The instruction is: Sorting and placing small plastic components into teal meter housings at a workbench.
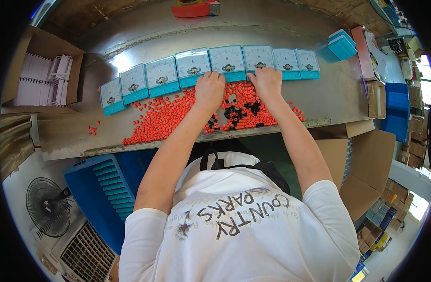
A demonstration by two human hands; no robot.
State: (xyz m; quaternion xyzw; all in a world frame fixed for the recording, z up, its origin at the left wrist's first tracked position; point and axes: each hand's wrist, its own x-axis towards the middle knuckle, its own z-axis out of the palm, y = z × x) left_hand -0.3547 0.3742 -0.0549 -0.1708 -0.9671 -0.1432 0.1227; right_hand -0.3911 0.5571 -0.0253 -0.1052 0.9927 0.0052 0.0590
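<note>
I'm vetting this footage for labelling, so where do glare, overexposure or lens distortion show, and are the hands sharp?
Head view: bright glare on the metal table behind the leftmost meters; head view: windows at the right rim washed out white; head view: fisheye bending toward the rim, corners black; head view: left hand and right hand fairly sharp, no obvious motion blur.

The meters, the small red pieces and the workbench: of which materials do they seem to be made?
Meters: probably plastic, with smooth turquoise lower parts; the shiny clear fronts could be plastic or glass.
Red pieces: likely moulded plastic, given their even colour and repeated shape.
Workbench: seemingly sheet metal, grey, with blurred bright reflections.
</note>
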